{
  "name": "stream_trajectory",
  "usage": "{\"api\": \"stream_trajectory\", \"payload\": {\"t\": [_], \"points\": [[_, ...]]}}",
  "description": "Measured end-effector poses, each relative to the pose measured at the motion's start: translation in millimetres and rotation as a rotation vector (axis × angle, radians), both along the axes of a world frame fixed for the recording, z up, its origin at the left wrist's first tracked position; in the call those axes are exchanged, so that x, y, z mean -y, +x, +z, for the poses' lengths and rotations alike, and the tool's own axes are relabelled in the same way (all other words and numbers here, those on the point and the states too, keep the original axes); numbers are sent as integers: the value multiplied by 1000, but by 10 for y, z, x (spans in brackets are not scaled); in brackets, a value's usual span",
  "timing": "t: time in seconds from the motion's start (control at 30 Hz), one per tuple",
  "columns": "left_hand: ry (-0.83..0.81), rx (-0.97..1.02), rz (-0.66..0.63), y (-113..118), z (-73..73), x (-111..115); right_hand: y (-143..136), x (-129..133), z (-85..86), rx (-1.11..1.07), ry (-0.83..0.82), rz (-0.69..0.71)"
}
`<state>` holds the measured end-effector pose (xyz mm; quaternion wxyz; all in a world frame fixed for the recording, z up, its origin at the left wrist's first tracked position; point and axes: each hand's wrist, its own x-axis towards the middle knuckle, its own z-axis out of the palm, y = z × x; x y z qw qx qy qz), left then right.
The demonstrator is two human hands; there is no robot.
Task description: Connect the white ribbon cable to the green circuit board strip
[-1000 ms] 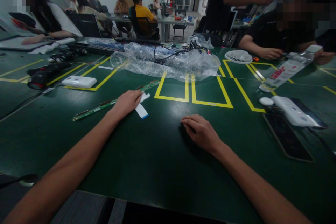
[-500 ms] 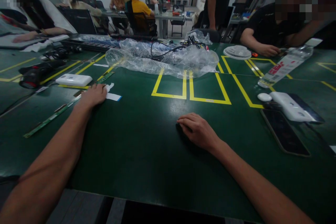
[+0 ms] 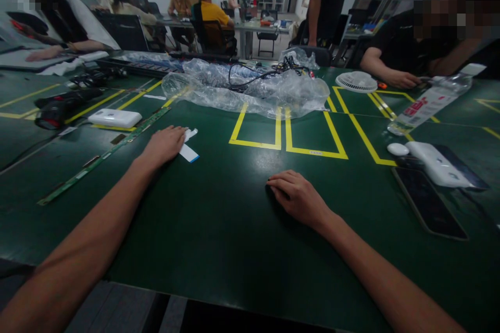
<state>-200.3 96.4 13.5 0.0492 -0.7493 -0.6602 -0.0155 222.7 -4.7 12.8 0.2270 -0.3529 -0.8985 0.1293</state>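
My left hand has its fingers pressed together on a white ribbon-like strip with a blue end, which pokes out past the fingertips on the green table. Left of that hand, a long narrow green circuit board lies diagonally. My right hand rests on the table right of the middle, fingers curled together and thumb tucked in; nothing shows in it.
Crumpled clear plastic with black cables lies ahead. A white device sits at left. On the right are a bottle, a phone, a white power bank and a fan. People sit around.
My left hand has slid to the right with the white strip, away from the circuit board, which stays in place. My right hand has kept its pose. The view has shifted slightly.
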Motion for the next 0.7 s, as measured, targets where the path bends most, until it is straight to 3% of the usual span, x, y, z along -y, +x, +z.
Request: {"api": "stream_trajectory", "payload": {"t": [0.07,0.23,0.33,0.5,0.7], "points": [[-14,13,-119,313,-46,34,-6,3,2,2,0,-2],[62,99,-634,1274,-66,360,-19,6,-6,-13,32,-65],[132,133,-848,1642,-78,600,-26,-1,-14,-24,48,-113],[190,141,-942,1823,-88,829,-42,3,-24,20,54,-136],[214,151,-961,1854,-44,872,-46,8,-43,120,88,-172]]}}
